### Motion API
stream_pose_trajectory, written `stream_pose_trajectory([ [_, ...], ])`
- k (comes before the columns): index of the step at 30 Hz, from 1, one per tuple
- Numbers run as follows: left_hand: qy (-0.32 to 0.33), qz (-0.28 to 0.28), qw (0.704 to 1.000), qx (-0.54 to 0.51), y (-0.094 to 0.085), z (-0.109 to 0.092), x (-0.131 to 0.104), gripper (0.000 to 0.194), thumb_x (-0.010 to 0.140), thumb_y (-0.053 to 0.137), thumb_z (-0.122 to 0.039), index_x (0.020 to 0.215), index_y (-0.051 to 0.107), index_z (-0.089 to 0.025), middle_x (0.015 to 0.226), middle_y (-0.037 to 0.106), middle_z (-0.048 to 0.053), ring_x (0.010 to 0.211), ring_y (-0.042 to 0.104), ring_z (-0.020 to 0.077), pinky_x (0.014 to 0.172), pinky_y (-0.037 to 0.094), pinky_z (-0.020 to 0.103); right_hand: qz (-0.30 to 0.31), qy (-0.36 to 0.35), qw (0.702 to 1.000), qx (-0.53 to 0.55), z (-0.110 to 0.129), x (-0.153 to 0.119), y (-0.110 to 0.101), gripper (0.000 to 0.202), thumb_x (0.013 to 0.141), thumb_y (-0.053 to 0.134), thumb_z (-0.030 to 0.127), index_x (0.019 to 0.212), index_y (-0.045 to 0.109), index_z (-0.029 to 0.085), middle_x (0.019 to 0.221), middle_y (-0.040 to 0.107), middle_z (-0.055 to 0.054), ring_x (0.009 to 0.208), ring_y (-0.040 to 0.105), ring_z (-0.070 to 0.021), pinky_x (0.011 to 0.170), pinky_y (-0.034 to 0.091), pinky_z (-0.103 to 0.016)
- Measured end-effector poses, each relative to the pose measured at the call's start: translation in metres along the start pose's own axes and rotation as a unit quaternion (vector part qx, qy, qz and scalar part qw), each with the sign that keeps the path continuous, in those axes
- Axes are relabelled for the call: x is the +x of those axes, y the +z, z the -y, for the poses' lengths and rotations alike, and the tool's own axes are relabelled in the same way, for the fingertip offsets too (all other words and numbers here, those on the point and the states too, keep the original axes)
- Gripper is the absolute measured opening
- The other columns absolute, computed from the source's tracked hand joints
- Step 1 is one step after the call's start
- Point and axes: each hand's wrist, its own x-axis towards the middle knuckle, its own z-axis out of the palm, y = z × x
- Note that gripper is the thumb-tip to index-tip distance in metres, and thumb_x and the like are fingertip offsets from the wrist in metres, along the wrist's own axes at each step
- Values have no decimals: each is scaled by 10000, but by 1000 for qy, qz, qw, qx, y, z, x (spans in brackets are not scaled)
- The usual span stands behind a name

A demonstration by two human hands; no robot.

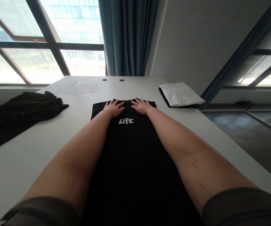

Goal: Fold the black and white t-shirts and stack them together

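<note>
A black T-shirt (135, 163) with small white lettering lies flat on the white table (78, 131), its collar at the far end and its body stretching toward me. My left hand (113, 108) rests palm down near the left shoulder of the shirt, fingers spread. On the other side of the collar, my right hand (141, 106) lies flat on the cloth, fingers also apart. Neither hand grips the fabric. The near end of the shirt runs out of view between my forearms.
At the left, a rumpled dark garment (24, 108) lies on the table. White and black folded cloths (181, 94) are stacked near the right edge. Paper sheets (82, 88) lie at the far left. Windows and a blue curtain (128, 37) stand behind.
</note>
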Motion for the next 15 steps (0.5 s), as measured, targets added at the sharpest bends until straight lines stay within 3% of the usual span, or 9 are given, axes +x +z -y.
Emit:
stream_pose_trajectory([
  [3,-19,-19,999,22,-1,-6,-4,691,1038,258,-662,1665,320,-377,1784,126,8,1634,41,376,1286,85,630,-48,-7,999,14,-1,-9,-5,633,1101,245,567,1678,318,316,1782,112,-62,1628,85,-364,1286,132,-593],
  [6,-28,-29,998,40,-2,-12,-6,700,1043,254,-637,1664,342,-324,1779,148,54,1626,102,388,1277,106,647,-115,2,993,16,-20,-22,-21,615,1105,286,513,1659,378,263,1769,172,-87,1625,107,-368,1282,154,-600],
  [10,-43,-5,999,8,-1,-12,-4,741,1045,220,-632,1690,268,-271,1771,172,92,1613,183,376,1259,196,652,-154,22,988,7,-62,-53,-40,567,1080,337,358,1563,525,128,1620,489,-157,1521,417,-312,1267,282,-510],
  [12,-48,-6,999,-4,-1,-10,-2,733,1045,220,-631,1687,277,-284,1772,168,80,1618,168,372,1261,184,658,-165,4,986,-10,-78,-76,-37,555,1062,347,321,1512,577,92,1551,567,-174,1470,490,-298,1243,346,-454],
  [15,-58,-13,998,-14,-2,-6,-1,708,1046,217,-634,1674,311,-322,1772,177,62,1617,170,375,1261,170,668,-140,-32,989,-44,-84,-114,-18,586,1050,379,362,1570,512,126,1633,471,-145,1545,377,-331,1261,311,-531],
])
